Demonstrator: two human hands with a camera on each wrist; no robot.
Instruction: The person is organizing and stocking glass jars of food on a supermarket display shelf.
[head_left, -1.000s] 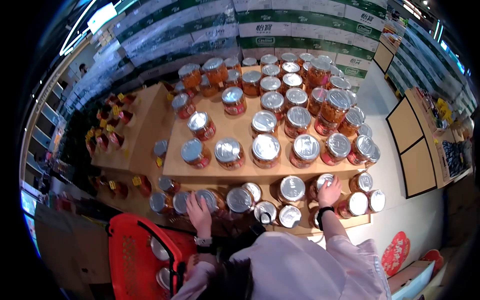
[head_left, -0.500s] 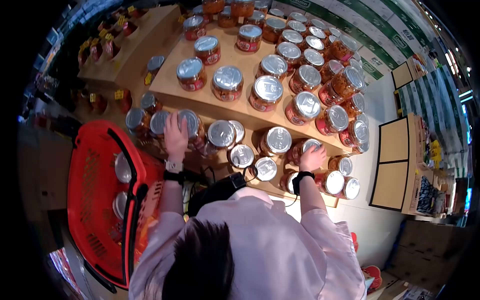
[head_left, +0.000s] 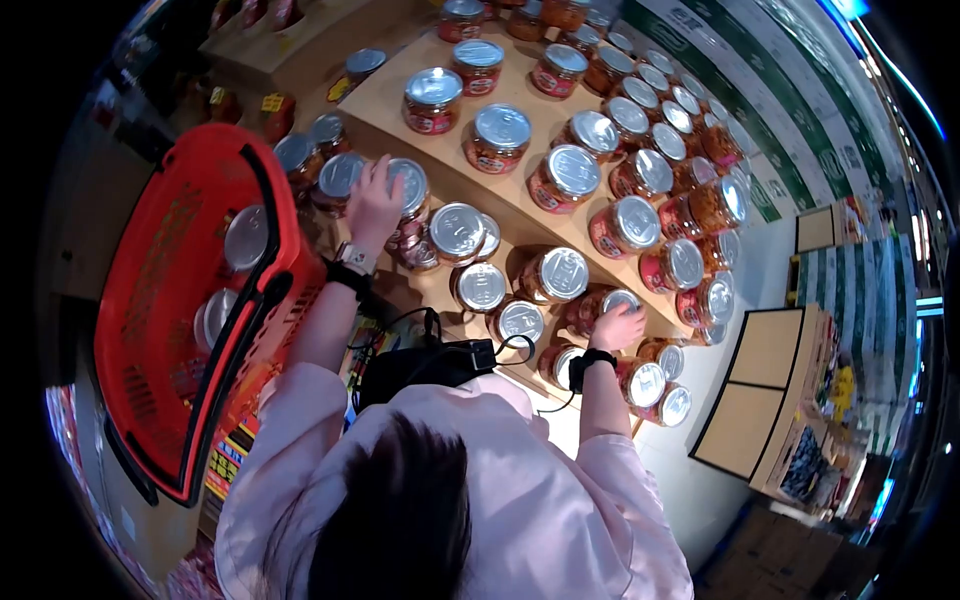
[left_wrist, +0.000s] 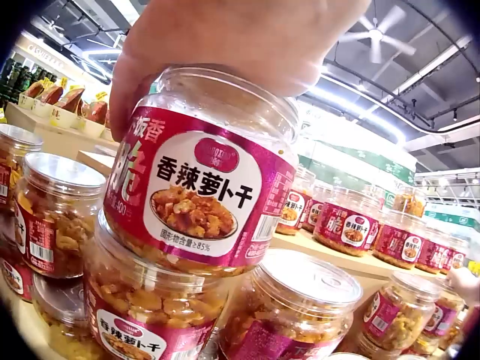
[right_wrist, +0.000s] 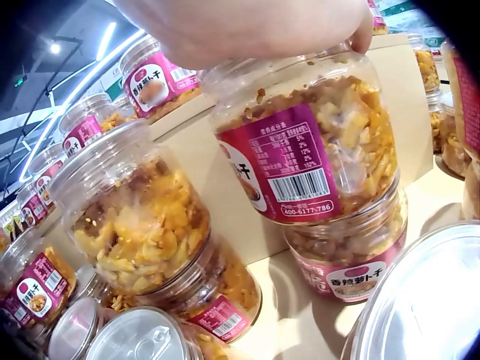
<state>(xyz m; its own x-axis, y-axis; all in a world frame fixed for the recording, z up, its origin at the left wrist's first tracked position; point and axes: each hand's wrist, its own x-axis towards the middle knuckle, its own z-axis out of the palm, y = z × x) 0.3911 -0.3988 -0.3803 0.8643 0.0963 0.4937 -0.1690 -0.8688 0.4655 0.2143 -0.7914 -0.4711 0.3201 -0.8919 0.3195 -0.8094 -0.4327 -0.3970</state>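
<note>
My left hand (head_left: pixel 373 205) grips a clear plastic jar of pickled radish (left_wrist: pixel 206 191) by its top, its lid partly covered by the fingers. In the left wrist view this jar tilts slightly, over another jar (left_wrist: pixel 142 307) of the same kind. On the right, my right hand (head_left: pixel 618 328) holds a second radish jar (right_wrist: pixel 315 142) around its lid. That one stands over a lower jar (right_wrist: pixel 349 259), its barcode label turned to the right wrist camera. Silver-lidded jars (head_left: pixel 458 230) stand between the two hands on the low step.
A red shopping basket (head_left: pixel 150 250) with jars inside is at the left. Above the low step, a higher wooden display (head_left: pixel 440 150) carries rows of more jars. Stacked cartons (head_left: pixel 760 110) rise behind it. Beyond the right end lies pale floor (head_left: pixel 690 450).
The head view has tilted down and turned, so the display and basket sit higher in it. Both hands stay at the same jars.
</note>
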